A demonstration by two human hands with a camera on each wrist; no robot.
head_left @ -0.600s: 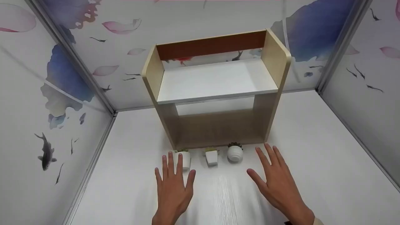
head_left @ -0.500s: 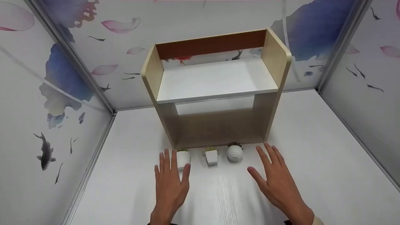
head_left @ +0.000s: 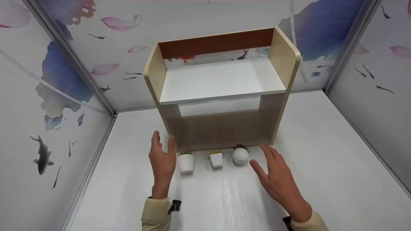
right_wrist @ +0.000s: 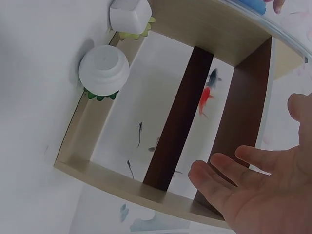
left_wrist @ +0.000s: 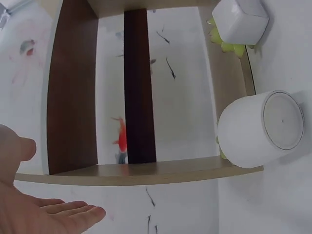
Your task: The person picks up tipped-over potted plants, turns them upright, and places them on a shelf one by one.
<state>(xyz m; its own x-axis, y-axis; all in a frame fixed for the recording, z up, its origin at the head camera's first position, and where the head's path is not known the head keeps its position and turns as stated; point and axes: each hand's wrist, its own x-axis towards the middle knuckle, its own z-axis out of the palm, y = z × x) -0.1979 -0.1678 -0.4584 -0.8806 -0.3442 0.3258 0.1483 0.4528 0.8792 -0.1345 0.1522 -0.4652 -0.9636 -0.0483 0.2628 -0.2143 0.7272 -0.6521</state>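
Three small potted succulents lie on their sides in front of a two-tier wooden shelf (head_left: 221, 80): a tall white cylinder pot (head_left: 186, 163) on the left, a tapered square pot (head_left: 216, 160) in the middle and a round ribbed pot (head_left: 240, 156) on the right. My left hand (head_left: 162, 162) hovers beside the shelf's left front corner, left of the cylinder pot, turned on edge with its thumb raised and nothing held. To the right of the round pot, my right hand (head_left: 278, 178) is spread with loosely bent fingers, holding nothing. Neither hand visibly grips the shelf.
The shelf stands on a white table (head_left: 208, 205) with both tiers bare. Patterned wall panels (head_left: 19, 112) enclose the table at left, back and right. Beige sleeves (head_left: 157, 213) cover both forearms.
My left hand has moved forward and left, from flat and spread near the cylinder pot to on edge by the shelf's side. My right hand has shifted slightly, its fingers bending a little.
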